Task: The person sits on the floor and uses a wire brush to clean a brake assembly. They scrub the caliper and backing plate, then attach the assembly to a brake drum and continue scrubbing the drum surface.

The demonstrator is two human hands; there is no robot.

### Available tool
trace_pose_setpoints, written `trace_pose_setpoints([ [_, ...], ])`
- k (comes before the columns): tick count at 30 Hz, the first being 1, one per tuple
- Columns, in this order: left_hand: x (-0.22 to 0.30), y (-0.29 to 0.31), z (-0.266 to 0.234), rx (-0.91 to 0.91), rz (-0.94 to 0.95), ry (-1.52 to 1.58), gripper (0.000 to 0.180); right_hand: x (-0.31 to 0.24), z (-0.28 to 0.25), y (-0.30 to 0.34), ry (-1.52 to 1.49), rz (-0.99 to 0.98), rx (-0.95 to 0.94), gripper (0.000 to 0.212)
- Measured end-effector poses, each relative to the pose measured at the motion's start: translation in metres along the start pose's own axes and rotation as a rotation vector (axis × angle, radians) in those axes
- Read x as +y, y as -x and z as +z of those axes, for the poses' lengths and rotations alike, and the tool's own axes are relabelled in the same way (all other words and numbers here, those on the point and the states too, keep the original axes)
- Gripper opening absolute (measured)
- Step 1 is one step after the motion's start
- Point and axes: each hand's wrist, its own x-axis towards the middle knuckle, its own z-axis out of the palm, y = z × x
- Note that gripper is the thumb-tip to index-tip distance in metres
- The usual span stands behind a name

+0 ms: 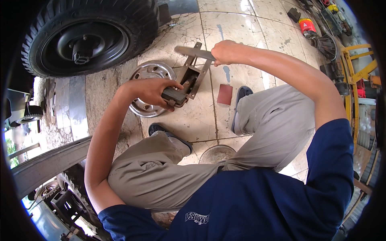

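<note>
My left hand (150, 93) is closed round the near end of a metal bracket (193, 76), at its dark, block-like part. Two long arms with holes run away from that end, with a hollow between them. My right hand (224, 52) grips a flat grey tool with a rounded end (191, 52), slightly smeared by motion; its kind cannot be made out. The tool lies across the far end of the bracket's arms; whether it touches them is unclear. Behind my left hand a silver wheel rim (150, 69) lies on the tiles.
A reddish-brown sheet (224, 94) lies near my right foot. At the upper left stands a large black tyre (140, 24). Along the right are a red can (307, 25), metal parts and a yellow frame (354, 72). A round stool (217, 153) shows between my legs.
</note>
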Motion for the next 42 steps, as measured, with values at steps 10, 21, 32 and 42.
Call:
trace_pose_setpoints([
  [10, 0.001, -0.003, -0.001, -0.002, -0.001, 0.007, 0.083, 0.007, 0.0, 0.001, 0.05, -0.049, 0.066, 0.042],
  [21, 0.009, 0.0, 0.007, 0.092, 0.044, 0.071, 0.078, 0.04, -0.017, -0.001, -0.025, 0.248, 0.002, 0.04],
  [32, 0.014, -0.016, -0.008, 0.175, -0.023, 0.061, 0.072, 0.041, -0.016, -0.007, 0.009, 0.22, 0.227, 0.043],
  [42, 0.031, -0.014, -0.02, 0.054, -0.099, -0.205, 0.058, 0.049, -0.002, -0.013, -0.026, 0.231, 0.252, 0.042],
])
